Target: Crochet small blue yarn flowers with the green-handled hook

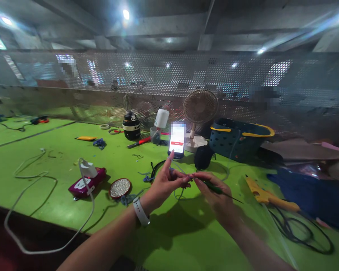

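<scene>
My left hand has its thumb and a finger pinched together over the green table, with the index finger stretched out towards a lit phone. What that pinch holds is too small to make out. Against its fingertips come the tips of my right hand, which is closed round a green-handled tool whose thin dark shaft sticks out to the right. A thin pale cord loops beneath both hands. A black headband-like loop and a dark round object lie just beyond.
Behind the hands stand a fan, a dark basket and a black jug. A yellow glue gun with its cable lies right. At left are a purple power strip, white cable and bead-filled dish.
</scene>
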